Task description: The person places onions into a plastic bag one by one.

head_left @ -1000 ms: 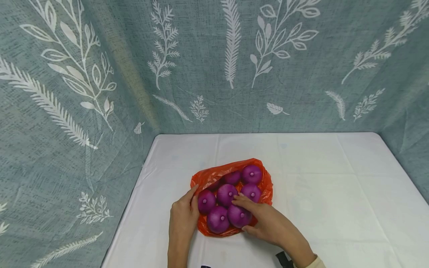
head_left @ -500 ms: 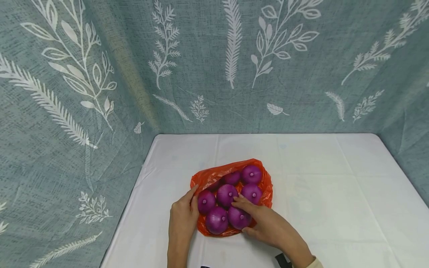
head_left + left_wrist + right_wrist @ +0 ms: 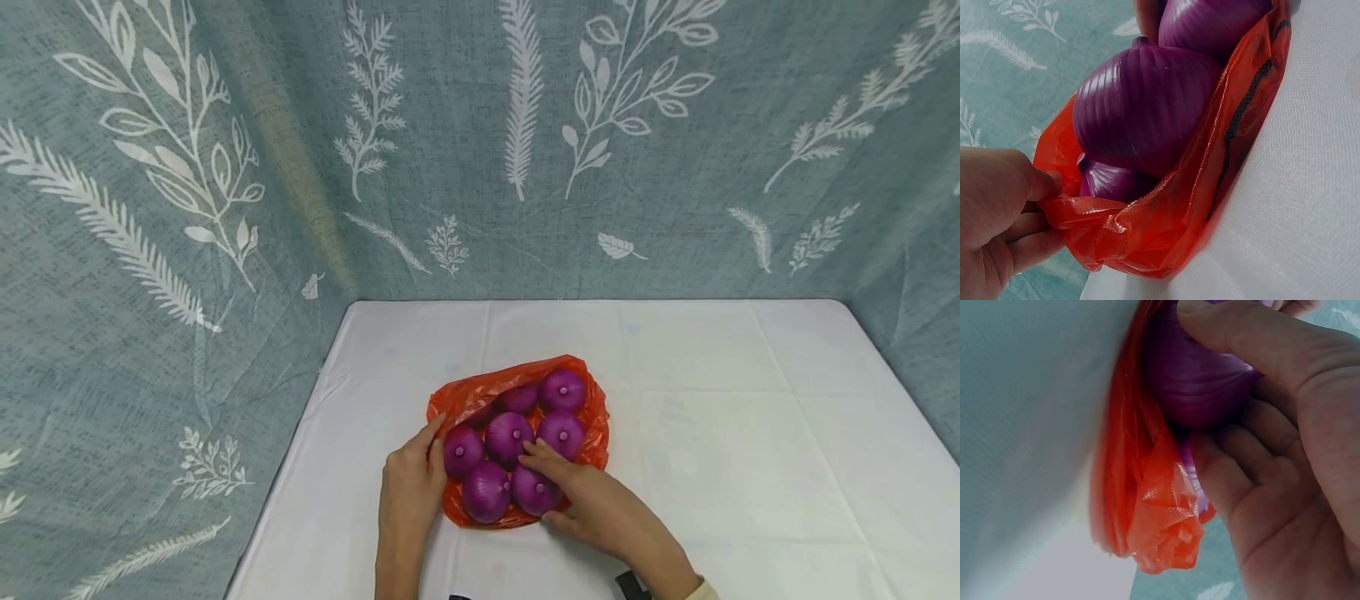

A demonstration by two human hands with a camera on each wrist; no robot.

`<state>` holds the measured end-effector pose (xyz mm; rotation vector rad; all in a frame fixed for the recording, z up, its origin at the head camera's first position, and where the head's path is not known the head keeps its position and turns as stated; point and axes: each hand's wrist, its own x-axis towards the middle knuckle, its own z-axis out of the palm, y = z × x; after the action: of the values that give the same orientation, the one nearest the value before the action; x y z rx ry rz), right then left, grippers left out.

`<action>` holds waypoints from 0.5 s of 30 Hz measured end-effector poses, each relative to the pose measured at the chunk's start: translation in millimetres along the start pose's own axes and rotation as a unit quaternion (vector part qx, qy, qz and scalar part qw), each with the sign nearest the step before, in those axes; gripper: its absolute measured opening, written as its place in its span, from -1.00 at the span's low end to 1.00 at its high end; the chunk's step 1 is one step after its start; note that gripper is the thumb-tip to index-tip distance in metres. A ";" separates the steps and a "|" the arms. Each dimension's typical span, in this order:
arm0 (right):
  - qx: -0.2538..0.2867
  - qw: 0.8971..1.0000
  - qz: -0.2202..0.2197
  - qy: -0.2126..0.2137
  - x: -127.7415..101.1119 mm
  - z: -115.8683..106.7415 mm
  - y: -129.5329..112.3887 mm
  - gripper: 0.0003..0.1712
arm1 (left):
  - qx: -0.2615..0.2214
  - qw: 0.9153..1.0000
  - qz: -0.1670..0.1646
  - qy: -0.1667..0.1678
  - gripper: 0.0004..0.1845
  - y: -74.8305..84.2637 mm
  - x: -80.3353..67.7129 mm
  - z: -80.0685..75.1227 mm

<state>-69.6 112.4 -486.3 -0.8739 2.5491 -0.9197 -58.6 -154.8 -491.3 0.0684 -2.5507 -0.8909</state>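
The left hand (image 3: 408, 487) is found at the left edge of the orange bag (image 3: 468, 398), near the front left of the table (image 3: 712, 375). The bag's rim is pinched between thumb and curled fingers (image 3: 1019, 234) (the wrist view shows the film bunched at the grip). Bare cloth lies between this hand and the table's left edge, which meets the curtain (image 3: 187, 208).

The bag lies flat and open on the table, left of centre and near the front edge. Six onions (image 3: 510, 434) are seen packed in it, touching one another: two at the back, three across the middle, two nearest the person, one of them partly covered. The film is folded up along the back rim and the near rim.

The right hand (image 3: 592, 500) is laid over the near right onion (image 3: 532, 490); thumb and fingers (image 3: 1241, 331) are curled round it, with the bag's near edge crumpled beneath the palm.

To the right of the bag, a wide stretch of bare cloth runs to the table's right edge; the strip behind the bag is also open up to the curtain.
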 end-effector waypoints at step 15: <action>-0.034 0.999 0.007 -0.008 -2.6 -1.7 -5.0 -0.06 | -0.004 1.000 -0.006 -0.002 -0.66 -3.2 -3.7 -2.6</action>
<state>-66.1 111.8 -481.6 -0.8764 2.5842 -0.8225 -54.4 -158.2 -492.9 0.0789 -2.5523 -0.9055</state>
